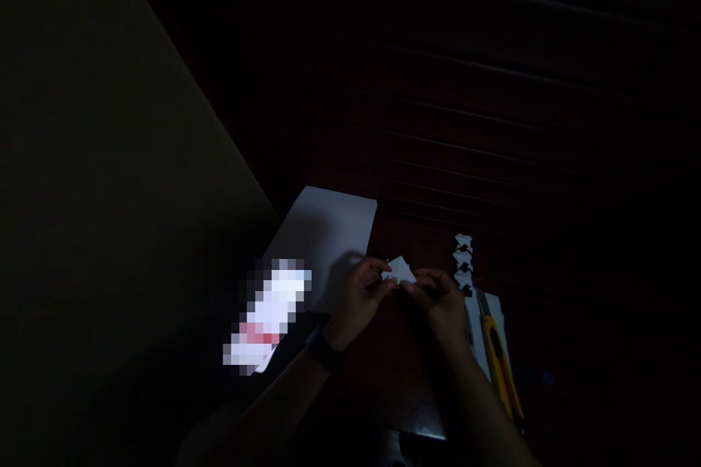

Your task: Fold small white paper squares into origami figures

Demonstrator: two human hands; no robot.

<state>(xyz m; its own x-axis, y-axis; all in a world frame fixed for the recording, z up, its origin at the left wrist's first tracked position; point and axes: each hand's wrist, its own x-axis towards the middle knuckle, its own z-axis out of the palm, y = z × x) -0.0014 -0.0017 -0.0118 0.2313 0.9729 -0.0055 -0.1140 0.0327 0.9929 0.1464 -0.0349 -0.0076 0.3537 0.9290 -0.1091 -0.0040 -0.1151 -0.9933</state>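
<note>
Beyond the grip on the folded paper (399, 271), the dark tabletop (493, 182) lies open; just right of it a row of folded pieces (463, 263) blocks the way, a yellow utility knife (499, 361) nearer the body; left, a white sheet (328, 233) lies flat.

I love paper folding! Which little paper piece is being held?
The small paper piece pinched between left hand and right hand; the other folded pieces lie in a row.
</note>
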